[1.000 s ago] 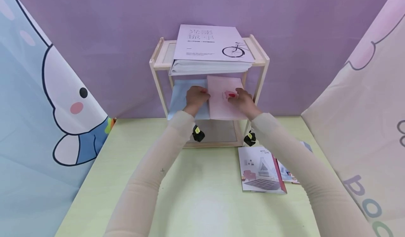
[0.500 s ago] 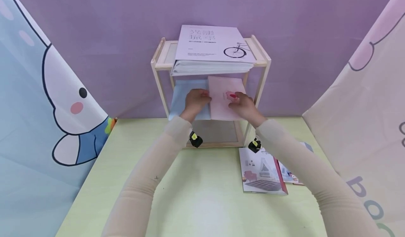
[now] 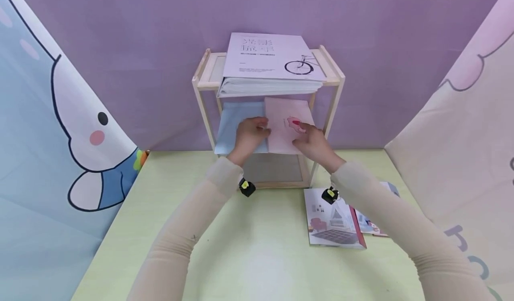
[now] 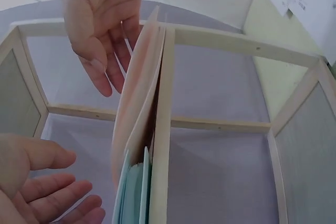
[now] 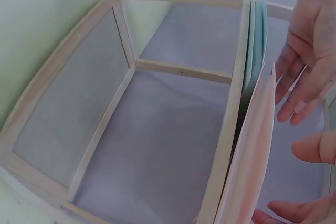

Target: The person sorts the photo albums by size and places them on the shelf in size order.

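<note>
A pink notebook [image 3: 283, 133] with a small printed picture lies beside a light blue notebook [image 3: 229, 124] on the middle shelf of the wooden rack [image 3: 335, 100]. Above the seam between the two is my left hand [image 3: 250, 135], its fingers loosely bent around nothing. My right hand [image 3: 315, 142] is over the pink notebook's right part, thumb and fingers spread apart. In the left wrist view, a gap shows between the left hand [image 4: 47, 187] and the notebooks' edges. The right wrist view has the right hand [image 5: 310, 203] close to the pink notebook's edge; contact is unclear.
A thick white book [image 3: 269, 60] with a bicycle on its cover lies on the rack's top shelf. On the table [image 3: 257, 247], right of the rack, lies a book with a red spine [image 3: 333, 220], with another book [image 3: 371, 223] partly under the right sleeve.
Both hands have drawn back slightly towards me, the right one also a little to the right. Both notebooks have stayed in place on the shelf.
</note>
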Demonstrator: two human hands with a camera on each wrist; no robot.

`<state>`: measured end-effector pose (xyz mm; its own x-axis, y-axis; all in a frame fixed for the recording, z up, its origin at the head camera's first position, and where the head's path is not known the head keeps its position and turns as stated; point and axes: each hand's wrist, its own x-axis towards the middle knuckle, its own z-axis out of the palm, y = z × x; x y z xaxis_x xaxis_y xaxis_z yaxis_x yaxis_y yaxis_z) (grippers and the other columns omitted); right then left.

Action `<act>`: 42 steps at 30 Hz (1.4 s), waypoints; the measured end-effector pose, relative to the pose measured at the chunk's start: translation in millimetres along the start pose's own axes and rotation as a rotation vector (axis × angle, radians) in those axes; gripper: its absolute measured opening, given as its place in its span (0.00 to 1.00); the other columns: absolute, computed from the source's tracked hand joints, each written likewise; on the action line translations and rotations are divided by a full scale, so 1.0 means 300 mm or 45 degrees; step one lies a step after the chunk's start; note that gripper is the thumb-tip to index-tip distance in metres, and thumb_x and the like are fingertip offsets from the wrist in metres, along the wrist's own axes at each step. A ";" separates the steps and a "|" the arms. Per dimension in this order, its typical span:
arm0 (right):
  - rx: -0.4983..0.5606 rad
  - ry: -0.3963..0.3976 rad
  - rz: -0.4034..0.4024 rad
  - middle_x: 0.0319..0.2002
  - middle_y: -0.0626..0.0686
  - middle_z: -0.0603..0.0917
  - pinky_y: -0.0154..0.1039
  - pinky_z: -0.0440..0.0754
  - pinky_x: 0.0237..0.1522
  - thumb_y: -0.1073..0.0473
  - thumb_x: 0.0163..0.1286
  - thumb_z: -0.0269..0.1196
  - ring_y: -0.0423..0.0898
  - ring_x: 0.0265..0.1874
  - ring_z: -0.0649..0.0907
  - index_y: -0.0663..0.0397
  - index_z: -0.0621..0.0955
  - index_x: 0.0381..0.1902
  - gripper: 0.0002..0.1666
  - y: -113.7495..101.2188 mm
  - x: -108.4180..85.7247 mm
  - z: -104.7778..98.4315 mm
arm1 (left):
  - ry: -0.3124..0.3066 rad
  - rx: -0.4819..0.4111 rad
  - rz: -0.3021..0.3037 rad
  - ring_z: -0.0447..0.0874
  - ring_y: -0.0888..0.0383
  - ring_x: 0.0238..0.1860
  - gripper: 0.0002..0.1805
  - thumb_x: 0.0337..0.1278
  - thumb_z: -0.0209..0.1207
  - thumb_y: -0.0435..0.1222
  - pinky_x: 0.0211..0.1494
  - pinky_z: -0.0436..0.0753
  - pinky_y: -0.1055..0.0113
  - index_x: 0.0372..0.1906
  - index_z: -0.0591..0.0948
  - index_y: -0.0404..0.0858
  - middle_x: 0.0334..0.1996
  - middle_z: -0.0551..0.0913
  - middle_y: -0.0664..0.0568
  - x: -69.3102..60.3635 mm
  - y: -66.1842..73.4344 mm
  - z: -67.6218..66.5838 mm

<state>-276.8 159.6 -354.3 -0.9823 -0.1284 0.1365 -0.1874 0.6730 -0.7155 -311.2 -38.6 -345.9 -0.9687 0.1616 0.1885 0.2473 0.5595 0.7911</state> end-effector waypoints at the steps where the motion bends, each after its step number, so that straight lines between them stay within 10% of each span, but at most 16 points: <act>1: 0.003 -0.003 -0.015 0.60 0.68 0.72 0.48 0.75 0.48 0.60 0.62 0.58 0.52 0.32 0.72 0.71 0.64 0.65 0.36 0.002 -0.005 0.001 | -0.002 0.011 0.018 0.80 0.53 0.48 0.19 0.57 0.61 0.36 0.51 0.79 0.62 0.54 0.80 0.36 0.50 0.82 0.47 -0.006 -0.001 0.001; 11: 0.114 -0.042 -0.089 0.65 0.70 0.65 0.54 0.64 0.65 0.62 0.64 0.56 0.61 0.64 0.66 0.73 0.62 0.65 0.34 0.024 -0.049 -0.009 | 0.014 0.058 0.223 0.82 0.53 0.48 0.18 0.58 0.60 0.35 0.50 0.80 0.64 0.54 0.80 0.34 0.51 0.82 0.47 -0.061 -0.009 0.006; 42: 0.347 0.013 0.018 0.68 0.62 0.63 0.55 0.56 0.68 0.61 0.68 0.56 0.59 0.67 0.61 0.65 0.62 0.67 0.32 0.108 -0.232 -0.045 | 0.047 -0.082 0.363 0.83 0.57 0.44 0.15 0.56 0.62 0.33 0.45 0.82 0.69 0.50 0.82 0.34 0.49 0.83 0.49 -0.209 -0.039 0.022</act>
<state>-214.6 200.3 -377.7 -0.9851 -0.1121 0.1308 -0.1678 0.4536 -0.8753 -253.1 -50.0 -370.8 -0.8606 0.2745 0.4289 0.5091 0.4429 0.7380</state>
